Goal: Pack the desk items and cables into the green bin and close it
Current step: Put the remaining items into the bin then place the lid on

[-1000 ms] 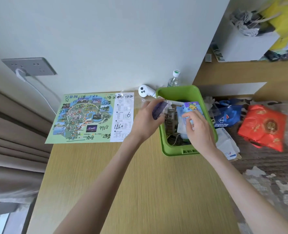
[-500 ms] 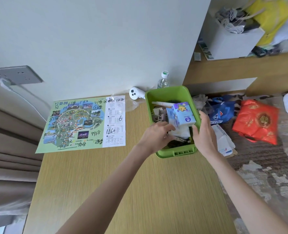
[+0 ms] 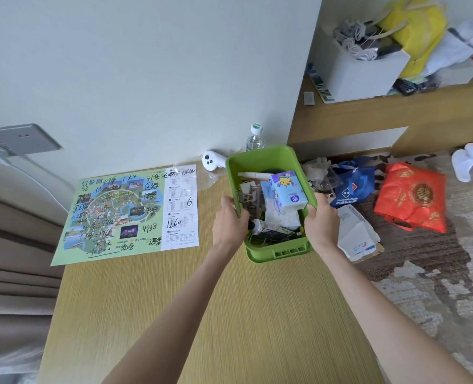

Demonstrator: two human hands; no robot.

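The green bin stands at the right edge of the wooden desk, with no lid on it. Inside lie a blue-and-white tissue pack, a brown hair clip, a tube and tangled cables. My left hand grips the bin's left wall, thumb over the rim. My right hand grips the right wall in the same way.
A marked-up map sheet lies on the desk left of the bin. A white controller and a water bottle stand by the wall. On the carpet to the right are a blue bag, a red bag and papers.
Both hands have left the items inside the bin and moved out to its two side walls, which they now grip. The dark item my left hand held a second ago is gone from it.
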